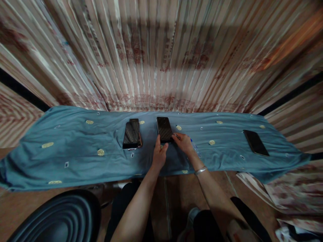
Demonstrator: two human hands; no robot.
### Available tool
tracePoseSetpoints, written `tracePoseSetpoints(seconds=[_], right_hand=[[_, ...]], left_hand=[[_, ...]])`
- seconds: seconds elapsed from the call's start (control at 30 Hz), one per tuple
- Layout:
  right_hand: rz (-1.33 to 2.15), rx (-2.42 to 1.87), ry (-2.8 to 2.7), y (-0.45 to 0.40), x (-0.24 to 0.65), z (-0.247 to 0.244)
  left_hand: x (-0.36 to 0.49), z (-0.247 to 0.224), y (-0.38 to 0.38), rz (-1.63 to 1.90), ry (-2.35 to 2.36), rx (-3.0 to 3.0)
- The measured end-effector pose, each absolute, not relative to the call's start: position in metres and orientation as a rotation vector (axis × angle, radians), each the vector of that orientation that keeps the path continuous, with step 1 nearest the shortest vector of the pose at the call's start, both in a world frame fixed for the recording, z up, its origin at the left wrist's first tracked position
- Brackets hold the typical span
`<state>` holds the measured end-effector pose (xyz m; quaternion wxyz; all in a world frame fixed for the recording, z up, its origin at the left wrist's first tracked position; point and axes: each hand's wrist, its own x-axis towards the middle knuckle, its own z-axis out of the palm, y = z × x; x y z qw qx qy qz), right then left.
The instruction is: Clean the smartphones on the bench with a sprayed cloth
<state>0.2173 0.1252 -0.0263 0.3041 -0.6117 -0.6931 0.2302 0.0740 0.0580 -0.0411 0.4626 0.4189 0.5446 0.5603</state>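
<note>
Middle smartphone lay on the cloth-covered bench. Left hand, fingers spread, was at its near-left corner; right hand, fingers narrowed, at its right edge, contents unclear. Apparent step: edge handling; next move called for steadiness.

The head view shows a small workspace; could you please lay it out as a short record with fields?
left hand: at the lower left edge of the middle phone
right hand: fingertips at that phone's lower right edge; exact grip unclear
right wrist: silver bangle
left of middle phone: overlapping phones
far right: lone phone
surface: blue patterned cloth
backdrop: striped curtain
</note>
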Motion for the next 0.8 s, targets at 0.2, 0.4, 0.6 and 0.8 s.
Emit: tracePoseSetpoints(seconds=[0.2,0.4,0.6,0.8], right_hand=[[0.748,-1.569,-1.742,0.144,0.221,-0.035],[0.896,-1.499,-1.706,0.158,0.218,-0.045],[0.929,-1.503,-1.682,0.159,0.217,-0.045],[0.949,-1.516,-1.653,0.151,0.215,-0.041]], left_hand=[[0.072,-0.037,0.057,1.34,1.363,1.051],[0.074,-0.047,0.062,1.393,1.358,0.983],[0.078,-0.048,0.066,1.408,1.391,0.901],[0.074,-0.048,0.062,1.42,1.387,0.889]])
